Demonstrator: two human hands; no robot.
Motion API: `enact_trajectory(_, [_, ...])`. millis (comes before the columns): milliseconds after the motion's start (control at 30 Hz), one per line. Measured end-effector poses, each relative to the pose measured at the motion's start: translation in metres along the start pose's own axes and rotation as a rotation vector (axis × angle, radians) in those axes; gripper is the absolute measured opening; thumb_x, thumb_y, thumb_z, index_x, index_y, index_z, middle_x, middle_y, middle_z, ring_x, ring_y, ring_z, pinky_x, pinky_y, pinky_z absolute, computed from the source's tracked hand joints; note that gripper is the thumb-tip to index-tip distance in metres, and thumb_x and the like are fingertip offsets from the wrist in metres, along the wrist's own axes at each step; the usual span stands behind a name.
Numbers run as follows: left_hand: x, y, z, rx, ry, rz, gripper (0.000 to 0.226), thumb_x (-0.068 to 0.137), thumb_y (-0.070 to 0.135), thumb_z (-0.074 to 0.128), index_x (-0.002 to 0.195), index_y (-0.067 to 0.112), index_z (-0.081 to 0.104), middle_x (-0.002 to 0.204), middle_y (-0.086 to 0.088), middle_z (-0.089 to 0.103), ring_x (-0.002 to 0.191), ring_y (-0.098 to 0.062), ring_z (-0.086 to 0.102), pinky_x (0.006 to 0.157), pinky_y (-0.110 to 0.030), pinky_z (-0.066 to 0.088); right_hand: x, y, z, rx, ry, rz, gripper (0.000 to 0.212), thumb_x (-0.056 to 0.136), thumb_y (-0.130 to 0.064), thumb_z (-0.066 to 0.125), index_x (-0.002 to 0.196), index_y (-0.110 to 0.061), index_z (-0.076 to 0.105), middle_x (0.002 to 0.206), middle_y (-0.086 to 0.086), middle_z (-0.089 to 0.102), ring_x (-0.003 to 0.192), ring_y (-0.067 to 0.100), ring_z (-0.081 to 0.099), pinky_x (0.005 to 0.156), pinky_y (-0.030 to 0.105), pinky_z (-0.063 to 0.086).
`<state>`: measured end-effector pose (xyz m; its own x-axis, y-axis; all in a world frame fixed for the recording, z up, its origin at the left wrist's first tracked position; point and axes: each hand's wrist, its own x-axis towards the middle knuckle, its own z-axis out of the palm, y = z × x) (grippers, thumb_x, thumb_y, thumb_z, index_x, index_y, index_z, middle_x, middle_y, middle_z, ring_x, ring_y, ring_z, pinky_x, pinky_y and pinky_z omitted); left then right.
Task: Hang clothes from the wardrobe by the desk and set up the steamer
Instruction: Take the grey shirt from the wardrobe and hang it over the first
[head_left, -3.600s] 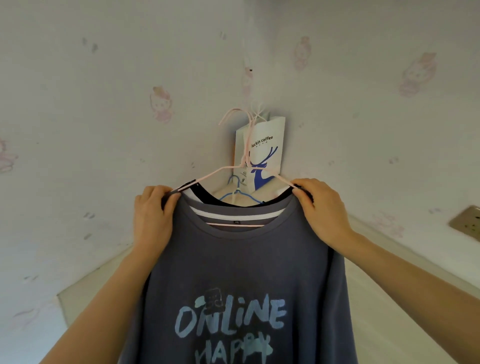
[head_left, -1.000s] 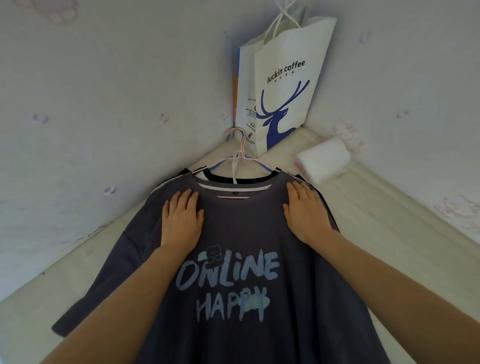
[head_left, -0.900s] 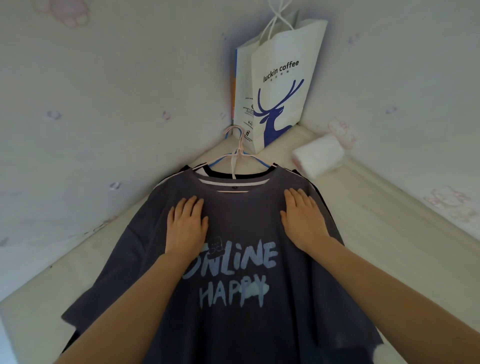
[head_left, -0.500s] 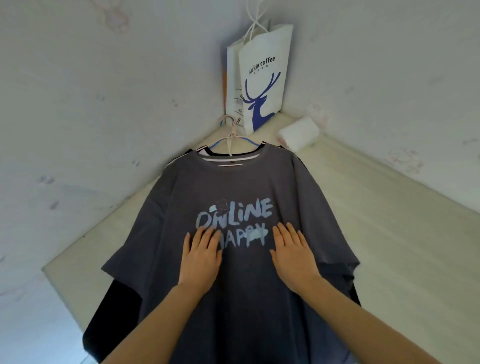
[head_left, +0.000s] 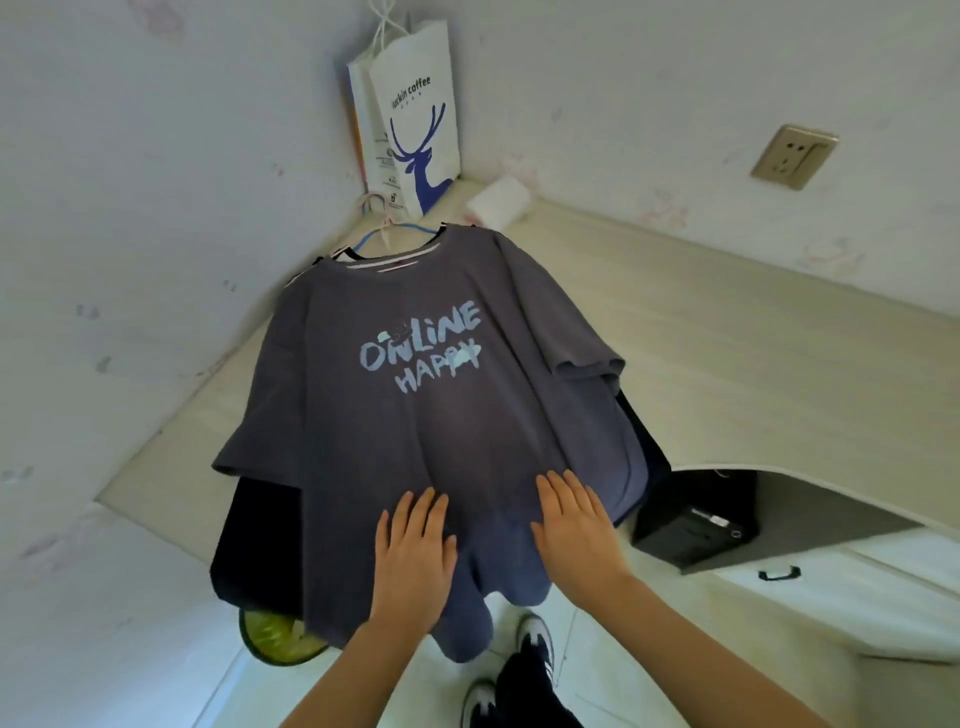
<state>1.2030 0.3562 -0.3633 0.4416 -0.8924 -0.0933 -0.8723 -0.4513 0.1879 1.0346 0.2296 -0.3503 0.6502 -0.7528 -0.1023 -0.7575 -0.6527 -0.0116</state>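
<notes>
Shirt (head_left: 415, 415) hangs on hanger (head_left: 387, 231) in the wall corner, above the desk (head_left: 727, 338). I see left hand (head_left: 413, 561) and right hand (head_left: 576, 535) flat, fingers straight, pressing its lower front. Bag (head_left: 415, 130) behind.

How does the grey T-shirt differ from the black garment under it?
The grey T-shirt lies on top in plain view; the black garment is mostly hidden beneath. The grey one bears pale blue lettering; no print shows on the black one. Both hang over the desk edge.
</notes>
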Motion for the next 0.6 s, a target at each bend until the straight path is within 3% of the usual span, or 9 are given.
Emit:
enact_trajectory(100, [-0.016,0.02,0.001,-0.049,0.045,0.099,0.04,0.086,0.032,0.053,0.121,0.017,0.064,0.123,-0.002,0.065,0.116,-0.027,0.06,0.095,-0.049,0.049,-0.032,0.004,-0.003,0.022,-0.015,0.044,0.062,0.068,-0.035,0.081,0.119,-0.004,0.065,0.117,0.011,0.067,0.111,0.031,0.063,0.086,0.044,0.055])
enact_trajectory(200, [-0.029,0.04,0.001,-0.082,0.059,0.229,0.051,0.071,0.019,0.08,0.12,0.015,0.065,0.119,-0.003,0.066,0.113,-0.028,0.061,0.093,-0.047,0.051,-0.067,0.013,-0.003,0.045,-0.028,0.077,0.062,0.073,-0.031,0.077,0.126,-0.006,0.06,0.124,0.011,0.064,0.119,0.032,0.057,0.095,0.044,0.05])
enact_trajectory(300, [-0.043,0.06,0.002,-0.066,0.085,0.348,0.051,0.072,0.017,0.079,0.12,0.012,0.064,0.119,-0.003,0.066,0.115,-0.028,0.06,0.093,-0.045,0.051,-0.107,0.023,-0.003,0.095,-0.005,0.186,0.06,0.07,-0.033,0.079,0.122,-0.008,0.062,0.119,0.008,0.066,0.114,0.03,0.061,0.093,0.041,0.051])
enact_trajectory(367, [-0.054,0.075,0.005,-0.043,0.11,0.433,0.041,0.082,0.019,0.067,0.122,0.011,0.062,0.12,-0.004,0.065,0.117,-0.028,0.058,0.094,-0.045,0.051,-0.136,0.029,-0.005,0.111,-0.027,0.256,0.058,0.076,-0.034,0.075,0.126,-0.008,0.059,0.124,0.01,0.064,0.119,0.029,0.058,0.096,0.041,0.048])
enact_trajectory(433, [-0.066,0.093,0.008,-0.031,0.103,0.503,0.038,0.087,0.021,0.058,0.124,0.01,0.061,0.122,-0.005,0.064,0.119,-0.029,0.057,0.095,-0.045,0.05,-0.167,0.037,-0.006,0.125,-0.043,0.297,0.058,0.088,-0.034,0.063,0.137,-0.006,0.048,0.139,0.014,0.052,0.132,0.032,0.045,0.106,0.044,0.037])
enact_trajectory(533, [-0.089,0.126,0.011,-0.051,0.031,0.579,0.045,0.083,0.019,0.068,0.127,0.011,0.059,0.125,-0.005,0.063,0.122,-0.028,0.054,0.098,-0.044,0.048,-0.217,0.05,-0.007,0.177,-0.02,0.377,0.056,0.1,-0.033,0.041,0.148,-0.009,0.026,0.155,0.012,0.028,0.144,0.031,0.022,0.116,0.042,0.017])
enact_trajectory(600, [-0.108,0.152,0.014,-0.067,-0.012,0.639,0.047,0.084,0.021,0.067,0.129,0.012,0.056,0.128,-0.004,0.061,0.123,-0.026,0.053,0.1,-0.043,0.047,-0.253,0.06,-0.008,0.127,0.017,0.431,0.056,0.096,-0.035,0.051,0.143,-0.008,0.038,0.148,0.012,0.041,0.139,0.031,0.034,0.112,0.043,0.026])
